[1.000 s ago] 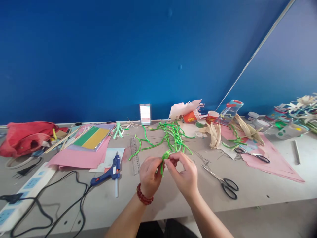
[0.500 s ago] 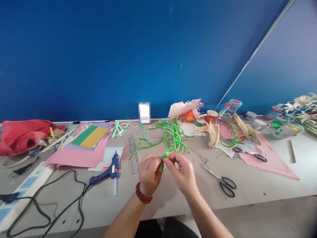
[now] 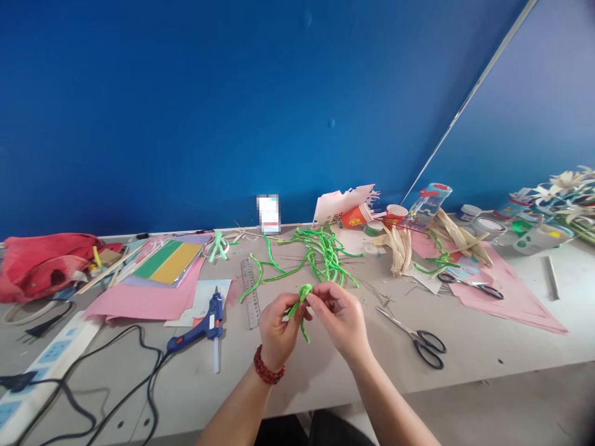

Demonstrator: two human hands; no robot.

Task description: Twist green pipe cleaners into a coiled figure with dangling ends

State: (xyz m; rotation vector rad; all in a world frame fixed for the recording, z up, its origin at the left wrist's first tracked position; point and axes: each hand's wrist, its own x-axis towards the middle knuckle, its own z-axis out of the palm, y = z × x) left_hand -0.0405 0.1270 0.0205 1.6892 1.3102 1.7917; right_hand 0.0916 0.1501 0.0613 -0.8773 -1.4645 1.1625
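Left hand (image 3: 279, 328), red bead bracelet (image 3: 267, 365) on wrist: thumb and fingers pressed together, pinching the green pipe-cleaner knot (image 3: 304, 292). Right hand (image 3: 339, 319): fingertips (image 3: 316, 298) pinch the same knot from the other side. Knot sits between the hands, above the table (image 3: 469, 356), with a loose green end hanging below it.

Just left of the hands: steel ruler (image 3: 250, 292), lying on the table. Further left: blue hot glue gun (image 3: 204, 325) on its side, its black cord (image 3: 139, 365) running toward a white power strip (image 3: 46, 368). Right of the hands: black-handled scissors (image 3: 425, 344).

Beyond the hands: tangled green pipe cleaners (image 3: 320, 257). Left of them, pink paper sheets (image 3: 149, 297); right, dried corn husks (image 3: 397, 251). Behind everything: blue wall (image 3: 186, 111).
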